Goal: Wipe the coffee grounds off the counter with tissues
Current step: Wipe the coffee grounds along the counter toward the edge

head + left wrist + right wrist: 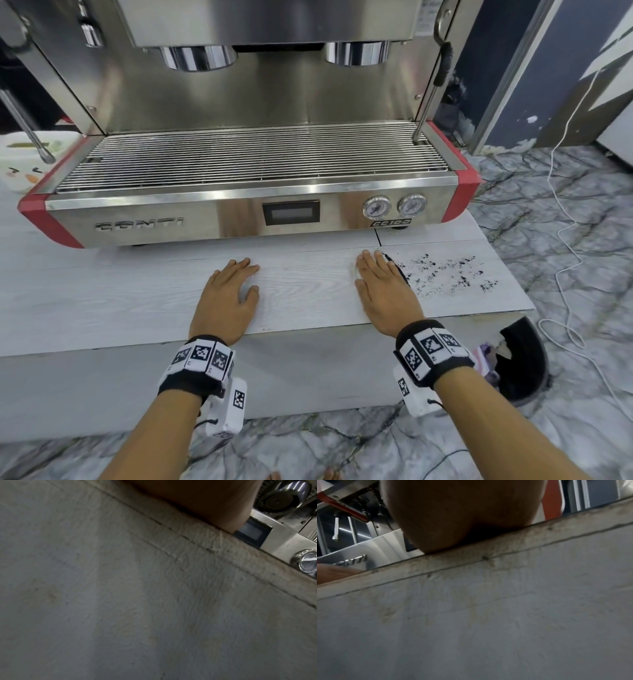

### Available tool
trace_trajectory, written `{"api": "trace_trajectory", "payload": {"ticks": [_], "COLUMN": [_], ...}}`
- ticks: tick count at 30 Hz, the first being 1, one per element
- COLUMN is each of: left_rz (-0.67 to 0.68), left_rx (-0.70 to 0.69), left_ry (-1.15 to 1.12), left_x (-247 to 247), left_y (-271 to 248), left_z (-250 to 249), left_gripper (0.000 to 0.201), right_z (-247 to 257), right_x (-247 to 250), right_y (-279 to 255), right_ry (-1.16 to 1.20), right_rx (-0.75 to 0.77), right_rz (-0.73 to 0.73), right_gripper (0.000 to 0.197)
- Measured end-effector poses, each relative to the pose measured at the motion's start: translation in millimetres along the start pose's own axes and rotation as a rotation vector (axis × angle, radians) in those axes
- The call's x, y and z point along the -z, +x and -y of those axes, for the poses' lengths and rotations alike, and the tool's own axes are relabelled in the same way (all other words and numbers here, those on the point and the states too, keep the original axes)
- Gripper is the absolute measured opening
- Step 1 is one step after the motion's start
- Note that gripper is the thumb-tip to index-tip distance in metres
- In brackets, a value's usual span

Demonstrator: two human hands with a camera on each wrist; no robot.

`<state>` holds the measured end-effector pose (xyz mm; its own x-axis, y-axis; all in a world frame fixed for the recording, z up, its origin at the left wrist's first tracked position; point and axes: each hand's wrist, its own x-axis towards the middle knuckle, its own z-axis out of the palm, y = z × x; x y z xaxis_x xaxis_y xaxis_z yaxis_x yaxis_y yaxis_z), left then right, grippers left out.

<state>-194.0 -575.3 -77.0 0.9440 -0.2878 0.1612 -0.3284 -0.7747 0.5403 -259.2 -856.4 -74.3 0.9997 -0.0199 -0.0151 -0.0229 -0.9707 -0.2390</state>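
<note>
A pale grey, wood-grained counter (301, 291) spans the middle of the frame. A steel, red-cornered espresso machine (239, 205) is stood on it at upper centre, and black coffee grounds (448, 274) are scattered at centre right.

espresso machine (219, 219) front panel, left: raised lettering "CONTI" | same panel, right, under the two pressure gauges (394, 206): badge "CC100" | sticker far top right: unreadable

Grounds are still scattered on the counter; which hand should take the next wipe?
Right. The right hand lies flat on the tissue at the edge of the coffee grounds. The left hand rests bare on the counter, farther away.
</note>
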Motion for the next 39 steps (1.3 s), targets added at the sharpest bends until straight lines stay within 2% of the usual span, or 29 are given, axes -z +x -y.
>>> {"api": "trace_trajectory", "payload": {"ticks": [3, 9, 18, 23, 25, 29, 32, 35, 39], "left_rz": [-0.001, -0.007, -0.023, -0.018, -0.014, -0.01, -0.006, -0.003, 0.011], "left_rx": [0.002, -0.001, -0.008, -0.002, -0.002, 0.033, -0.014, -0.064, -0.062], "left_ry": [-0.003, -0.013, 0.002, 0.007, 0.02, -0.015, -0.032, -0.028, -0.041], "left_x": [0, 0, 0, -1, -1, -3, -11, -25, -42], "left_y": [0, 0, -1, -1, -1, -1, -4, -6, -3], "left_z": [-2, 0, -2, -2, -2, -10, -29, -54, -78], "left_gripper": [0.041, 0.041, 0.042, 0.042, 0.042, 0.042, 0.043, 0.044, 0.046], "right_z": [6, 46, 1, -15, -11, 13, 24, 19, -6], "right_x": [4, -13, -1, 7, 9, 7, -2, -6, -2], "right_y": [-3, -12, -14, -16, -17, -17, -16, -14, -18], "right_ry": [0.013, 0.0, -0.03, 0.015, 0.04, 0.089, 0.039, -0.032, -0.051], "right_rx": [-0.005, 0.089, -0.038, -0.102, -0.081, 0.032, 0.099, 0.122, 0.104], "right_rz": [-0.037, 0.002, 0.009, -0.001, -0.035, -0.049, 0.003, 0.018, 0.008], "right_gripper": [0.077, 0.071, 0.078, 0.064, 0.059, 0.062, 0.074, 0.077, 0.076]}}
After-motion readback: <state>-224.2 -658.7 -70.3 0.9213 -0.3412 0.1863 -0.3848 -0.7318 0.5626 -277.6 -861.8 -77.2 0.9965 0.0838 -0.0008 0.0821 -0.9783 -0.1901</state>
